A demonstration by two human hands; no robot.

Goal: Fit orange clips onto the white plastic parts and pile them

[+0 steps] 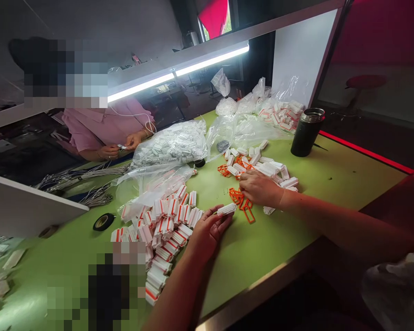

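My left hand (212,225) holds a white plastic connector housing (227,209) between thumb and fingers, low over the green table. Just right of it, my right hand (260,186) reaches down with bent fingers at a small pile of orange rectangular frames (239,196). What its fingertips hold, if anything, is hidden. Behind that hand lie several plain white connector housings (271,168), with more orange frames (224,170) among them. To the left of my left hand spreads a heap of white housings with orange strips (165,225).
A black cup (307,133) stands at the right. Clear bags of white parts (172,142) lie towards the back. Black tape rolls (103,222) and cable bundles (89,177) lie on the left. Across the table, a person in a pink shirt (106,122) handles a small part.
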